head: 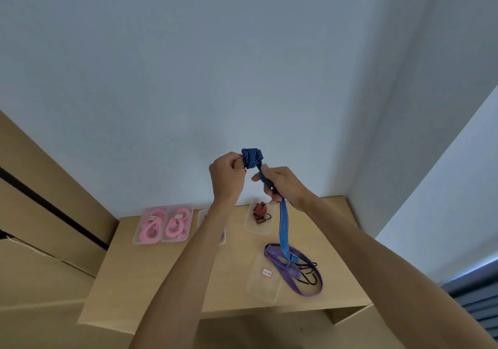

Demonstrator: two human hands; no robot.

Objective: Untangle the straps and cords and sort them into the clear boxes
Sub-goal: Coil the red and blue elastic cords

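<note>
Both hands up, well above the table (234, 300). My left hand (226, 172) pinches the knotted bundle of the blue strap (252, 157); my right hand (280, 184) is wrapped around the strap just below the knot. From there the free length hangs near-vertical, its hooked end landing on the purple band (310, 290) beside the near clear box (262, 284) (empty, as far as I can see). I judge the right hand is better placed to pull downward.
</note>
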